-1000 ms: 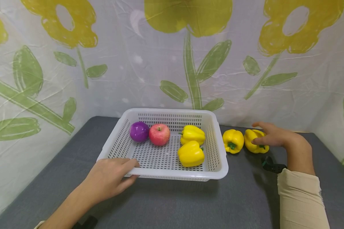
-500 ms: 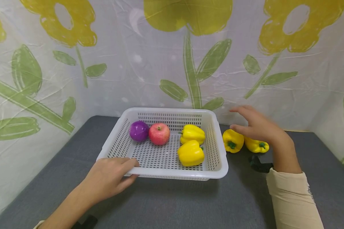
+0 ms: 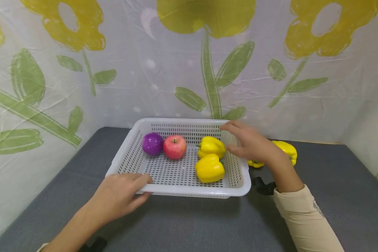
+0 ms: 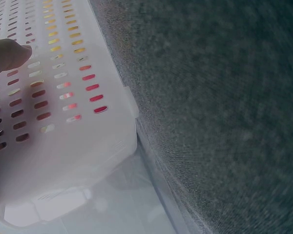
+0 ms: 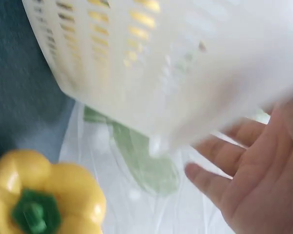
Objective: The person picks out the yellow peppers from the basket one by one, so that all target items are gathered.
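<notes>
A white plastic basket sits on the dark table, its slotted sides seen close up in both wrist views. At its front-left rim my left hand holds on, thumb and fingers either side of the edge. My right hand hovers at the right rim with nothing in it, its fingers spread and reaching over the basket. Whether it touches the rim I cannot tell. Inside lie a purple ball-shaped fruit, a red apple and two yellow bell peppers, one behind and one nearer.
Right of the basket, two more yellow bell peppers stand on the table: one mostly covered by the right hand in the head view, another partly behind the wrist. A flower-printed curtain encloses the table's back and sides.
My right hand has moved left from the outermost yellow bell pepper to the basket's right rim, carrying nothing. The left hand, basket and its contents look unmoved.
</notes>
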Demonstrator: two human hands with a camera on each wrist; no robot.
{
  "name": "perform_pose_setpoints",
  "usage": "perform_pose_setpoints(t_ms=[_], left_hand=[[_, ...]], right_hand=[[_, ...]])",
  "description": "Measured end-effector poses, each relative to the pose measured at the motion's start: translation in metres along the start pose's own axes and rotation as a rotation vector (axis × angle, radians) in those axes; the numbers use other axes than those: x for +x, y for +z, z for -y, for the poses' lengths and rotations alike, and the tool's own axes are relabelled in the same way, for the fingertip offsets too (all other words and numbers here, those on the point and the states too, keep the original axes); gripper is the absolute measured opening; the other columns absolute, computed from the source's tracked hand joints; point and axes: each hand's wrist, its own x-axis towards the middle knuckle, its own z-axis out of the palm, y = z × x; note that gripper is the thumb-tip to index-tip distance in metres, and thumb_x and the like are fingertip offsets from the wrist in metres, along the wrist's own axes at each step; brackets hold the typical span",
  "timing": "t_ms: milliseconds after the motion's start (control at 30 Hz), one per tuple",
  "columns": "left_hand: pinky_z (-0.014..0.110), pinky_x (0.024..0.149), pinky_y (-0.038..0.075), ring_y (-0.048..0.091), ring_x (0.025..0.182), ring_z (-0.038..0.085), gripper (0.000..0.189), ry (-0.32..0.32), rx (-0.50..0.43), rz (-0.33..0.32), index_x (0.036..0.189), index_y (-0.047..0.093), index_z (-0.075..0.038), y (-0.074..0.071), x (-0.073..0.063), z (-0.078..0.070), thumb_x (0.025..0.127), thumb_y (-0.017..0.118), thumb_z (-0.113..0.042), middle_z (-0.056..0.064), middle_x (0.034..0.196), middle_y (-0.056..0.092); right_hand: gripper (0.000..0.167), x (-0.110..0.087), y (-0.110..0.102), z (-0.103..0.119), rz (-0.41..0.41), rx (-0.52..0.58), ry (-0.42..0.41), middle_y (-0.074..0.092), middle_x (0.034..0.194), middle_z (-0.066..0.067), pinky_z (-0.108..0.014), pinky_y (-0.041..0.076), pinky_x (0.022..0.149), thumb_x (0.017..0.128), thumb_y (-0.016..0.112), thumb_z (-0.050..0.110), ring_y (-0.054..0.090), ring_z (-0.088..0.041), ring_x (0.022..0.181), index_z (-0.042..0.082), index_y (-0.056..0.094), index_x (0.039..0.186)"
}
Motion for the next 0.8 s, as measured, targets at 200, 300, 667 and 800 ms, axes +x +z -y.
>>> perform_pose_setpoints(t_ms=[200,300,667,800], left_hand=[[0.025,0.046,0.035,0.046,0.056,0.006,0.016,-0.005,-0.004,0.009,0.089,0.056,-0.023,-0.001,-0.001,0.001,0.078,0.068,-0.026,-0.011,0.07,0.056],[0.025,0.046,0.035,0.046,0.056,0.006,0.017,-0.007,-0.004,0.016,0.089,0.056,-0.023,-0.001,-0.001,0.0,0.078,0.068,-0.026,-0.011,0.07,0.056],[0.026,0.046,0.037,0.048,0.056,0.006,0.015,0.0,-0.008,0.003,0.089,0.056,-0.023,0.001,-0.001,0.001,0.079,0.067,-0.026,-0.012,0.071,0.057],[0.026,0.046,0.036,0.047,0.055,0.006,0.015,0.001,-0.009,0.001,0.089,0.056,-0.023,0.002,-0.001,0.001,0.079,0.067,-0.026,-0.012,0.07,0.057]], right_hand=[[0.052,0.011,0.018,0.012,0.05,-0.062,-0.06,0.055,0.141,-0.014,-0.057,0.015,0.115,0.089,0.071,0.01,0.047,-0.034,0.133,0.004,0.055,0.139],[0.049,0.013,0.025,0.018,0.077,-0.066,-0.078,0.055,0.14,-0.015,-0.055,0.018,0.115,0.088,0.07,0.005,0.048,-0.034,0.133,0.004,0.059,0.136],[0.055,0.012,0.035,0.031,0.123,-0.214,-0.048,0.056,0.141,-0.012,-0.06,0.016,0.114,0.086,0.066,0.001,0.048,-0.031,0.134,0.011,0.058,0.14],[0.057,0.012,0.037,0.031,0.099,-0.236,-0.051,0.06,0.132,-0.013,-0.057,0.027,0.11,0.084,0.075,0.008,0.054,-0.033,0.123,0.008,0.058,0.139]])
